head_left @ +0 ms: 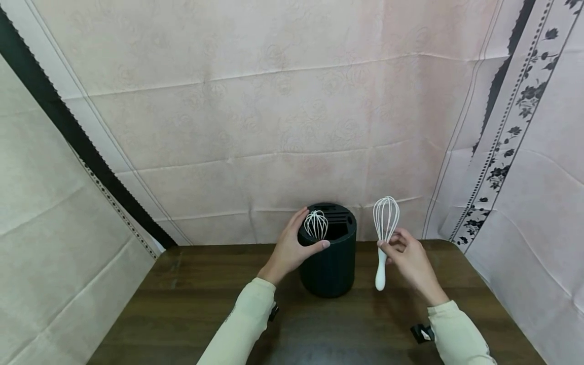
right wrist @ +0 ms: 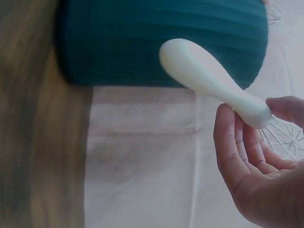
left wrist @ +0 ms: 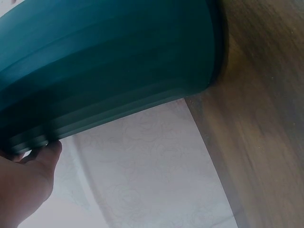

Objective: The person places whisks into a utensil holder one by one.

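A dark green, round utensil holder (head_left: 327, 268) stands upright on the table. My left hand (head_left: 292, 248) grips its upper left side, thumb across the front near the rim and fingers behind. The wire head of one white whisk (head_left: 316, 225) pokes out of the holder's opening; its handle is hidden inside. To the right of the holder, my right hand (head_left: 408, 257) pinches a second white whisk (head_left: 380, 271) where the handle meets the wires. That whisk is held upright, wires up, with its smooth handle (right wrist: 204, 71) pointing down.
The brown wooden table (head_left: 191, 304) ends at a pale patterned cloth (head_left: 274, 126) hanging behind the holder. Slots and a wider compartment show in the holder's top. More cloth with a dark floral band (head_left: 499, 172) hangs on the right.
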Motion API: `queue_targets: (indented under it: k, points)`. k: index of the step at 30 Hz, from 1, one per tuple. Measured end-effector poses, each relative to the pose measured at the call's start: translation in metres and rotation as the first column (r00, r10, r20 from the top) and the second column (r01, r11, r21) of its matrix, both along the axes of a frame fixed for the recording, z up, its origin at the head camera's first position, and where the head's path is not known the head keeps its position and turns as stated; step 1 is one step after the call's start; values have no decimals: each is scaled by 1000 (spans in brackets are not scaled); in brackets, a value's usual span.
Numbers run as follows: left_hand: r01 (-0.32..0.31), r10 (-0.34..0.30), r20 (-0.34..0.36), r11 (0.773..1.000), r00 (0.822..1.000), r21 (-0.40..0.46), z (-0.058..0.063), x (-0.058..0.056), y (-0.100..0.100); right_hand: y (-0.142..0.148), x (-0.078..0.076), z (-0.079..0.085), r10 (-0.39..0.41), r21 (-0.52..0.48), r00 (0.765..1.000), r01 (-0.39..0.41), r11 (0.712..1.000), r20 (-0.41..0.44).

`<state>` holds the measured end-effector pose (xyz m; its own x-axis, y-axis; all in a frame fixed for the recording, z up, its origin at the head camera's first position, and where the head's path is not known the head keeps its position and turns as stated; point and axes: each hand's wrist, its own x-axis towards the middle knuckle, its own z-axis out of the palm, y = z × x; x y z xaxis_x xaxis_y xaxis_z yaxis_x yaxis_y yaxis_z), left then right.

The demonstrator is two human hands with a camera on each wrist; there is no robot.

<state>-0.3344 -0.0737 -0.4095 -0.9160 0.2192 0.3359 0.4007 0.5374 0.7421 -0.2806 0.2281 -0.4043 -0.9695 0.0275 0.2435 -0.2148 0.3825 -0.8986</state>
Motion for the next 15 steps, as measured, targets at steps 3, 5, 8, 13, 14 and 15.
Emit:
queue_targets:
  k: [3,5,8,13,14,15]
  points:
    - [-4,4,5,1000,1000,0,-1,0,0,-4,1,7,10,-37,1000,-9,999,30]
    - [-7,7,8,1000,1000,-1,-2,0,0,-6,1,12,8,-53,999,-6,999,38]
    - [-6,6,8,1000,1000,11,-3,0,-1,-8,1,18,7,-76,999,-5,997,34]
    - [0,0,0,1000,1000,18,-1,1,-1,-11,-1,29,9,-121,1000,-10,993,-4]
    - [2,-2,-1,1000,1000,17,-1,1,-1,-12,-1,31,11,-138,1000,-13,990,-12]
    - [4,-4,-2,1000,1000,15,-1,1,-1,-12,-1,33,13,-157,1000,-16,987,-20]
